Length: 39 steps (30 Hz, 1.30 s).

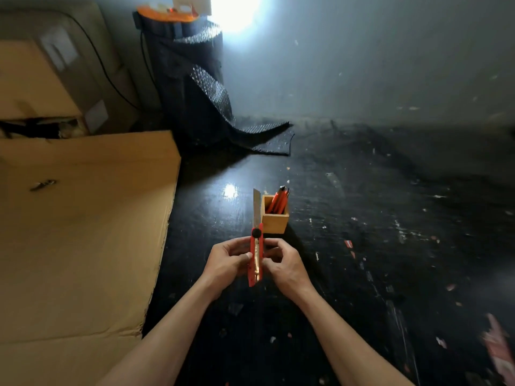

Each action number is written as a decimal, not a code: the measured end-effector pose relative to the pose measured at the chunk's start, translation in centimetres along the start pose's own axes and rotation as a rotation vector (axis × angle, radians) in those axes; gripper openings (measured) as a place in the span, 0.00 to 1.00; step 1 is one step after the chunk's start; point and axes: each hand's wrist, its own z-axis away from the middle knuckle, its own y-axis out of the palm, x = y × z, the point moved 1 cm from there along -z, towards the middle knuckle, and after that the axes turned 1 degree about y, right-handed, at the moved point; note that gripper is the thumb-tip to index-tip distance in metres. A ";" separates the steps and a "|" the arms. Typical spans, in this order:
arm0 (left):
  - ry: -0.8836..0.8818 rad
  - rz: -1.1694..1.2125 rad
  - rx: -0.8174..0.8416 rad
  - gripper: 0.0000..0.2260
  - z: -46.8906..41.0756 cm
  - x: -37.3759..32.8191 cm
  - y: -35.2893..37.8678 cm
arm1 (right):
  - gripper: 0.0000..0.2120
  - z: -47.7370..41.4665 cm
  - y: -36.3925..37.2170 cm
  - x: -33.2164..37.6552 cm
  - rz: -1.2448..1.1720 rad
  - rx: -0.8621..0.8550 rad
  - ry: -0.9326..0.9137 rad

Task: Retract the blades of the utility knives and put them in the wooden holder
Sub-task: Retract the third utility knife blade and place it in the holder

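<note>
- Both hands held one red utility knife [255, 256] upright above the dark floor [362, 246], tip pointing away from the person.
- The left hand [227, 263] gripped the body from its side, thumb pressed against the edge near the middle.
- The right hand [284, 263] closed on the opposite side, fingers curled round the back of the handle.
- The blade [256, 204] stood fully extended out of the knife, so the retracting step was in hand and not yet done.
- A black knob [256, 233] sat at the top of the handle; it looked like the lock or slider, though the picture was too soft to be sure.
- The wooden holder [275, 218] stood on the floor just beyond the hands, close beside the blade tip as seen from the head camera.
- Several orange knives [278, 201] already leaned inside it, with room apparently left.
- Next move, as I judged it: a thumb had to shift to the knob, free it and draw the blade back into the body, keeping fingers off the edge, before the knife went into the holder.
- A flattened cardboard sheet [83, 232] lay to the left, well apart.
</note>
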 end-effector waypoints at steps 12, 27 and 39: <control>0.281 0.069 0.033 0.19 -1.9 -14.8 4.3 | 0.14 -4.4 -7.3 14.2 0.069 -0.222 -0.406; 0.448 0.105 0.022 0.17 -2.7 -21.7 6.2 | 0.08 -5.9 -10.6 20.3 0.320 -0.269 -0.559; 0.425 0.071 0.006 0.18 -3.1 -22.7 6.3 | 0.12 -4.3 -10.4 18.0 0.295 -0.226 -0.520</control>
